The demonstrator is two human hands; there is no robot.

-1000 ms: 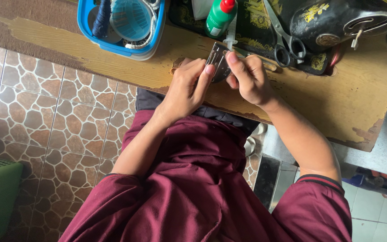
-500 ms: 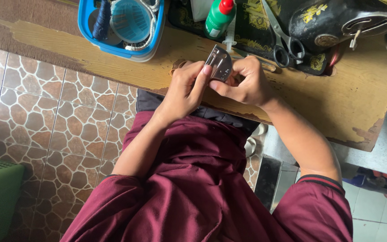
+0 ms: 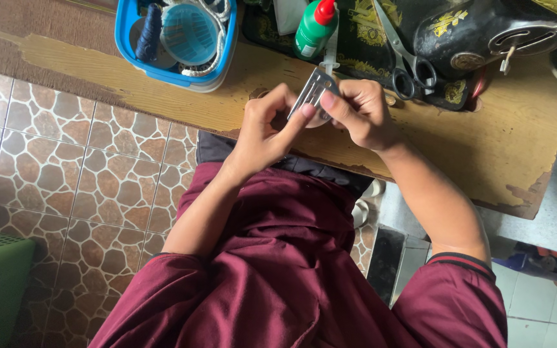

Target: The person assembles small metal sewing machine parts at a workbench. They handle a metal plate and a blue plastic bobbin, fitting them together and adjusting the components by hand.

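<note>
Metal plate (image 3: 314, 90): pinched between left hand (image 3: 267, 132) and right hand (image 3: 362, 113) fingers, above tabletop (image 3: 459, 138). Nearby: scissors (image 3: 402, 55), green bottle (image 3: 315, 27), blue basket (image 3: 174, 72).

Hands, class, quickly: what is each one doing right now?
Left hand: closed, pinching the small metal plate.
Right hand: closed on the same plate, fingers curled.

A small, flat, silvery metal plate (image 3: 312, 92) with slots cut through it was held tilted on edge above the worn wooden tabletop (image 3: 485, 148), pinched between fingertips
</note>
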